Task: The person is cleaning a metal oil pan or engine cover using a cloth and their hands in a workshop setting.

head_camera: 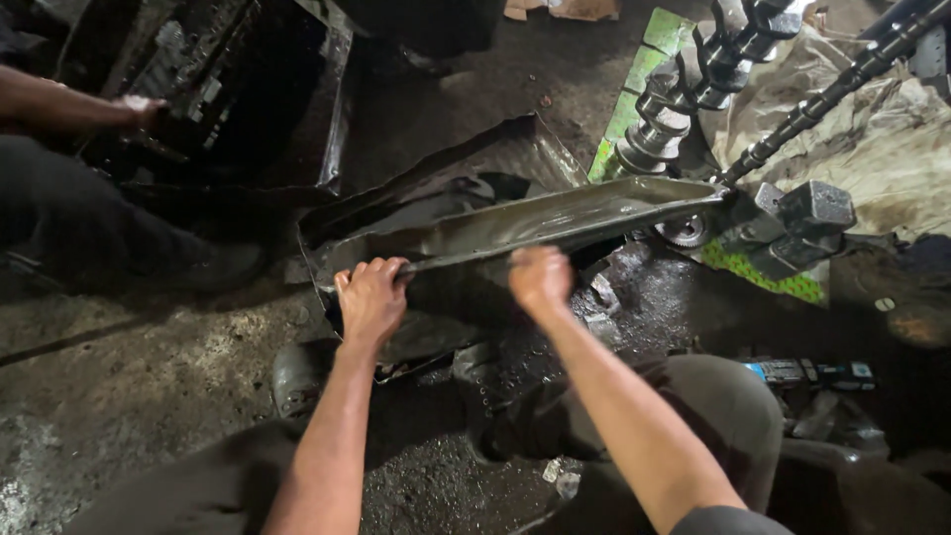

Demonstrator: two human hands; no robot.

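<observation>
- The left hand has its grip closed over the near rim of an oily pan, fingers curled on top of the edge.
- The right hand is balled into a fist against the same rim, further along; whether its grip wraps the edge cannot be told from here.
- The pan is a long, shallow trough of pressed sheet metal, dull grey-green, slick with a wet film, tilted so its hollow faces the camera. It lies just ahead of the person's knees, on the floor.
- Behind it sits a second dark metal tray with a bent, thin wall, its bottom black and greasy.
- The floor is rough concrete, stained black and shiny with oil near the pan.
- At the pan's far right end lies a crankshaft with blocky grey counterweights, just beside a small gear.
- Above that, a camshaft with rounded lobes rests on green patterned sheeting, and a thin dark rod runs diagonally over crumpled pale cloth.
- At upper left another person's hand rests on a black engine block.
- A worn black shoe shows under the left forearm.
</observation>
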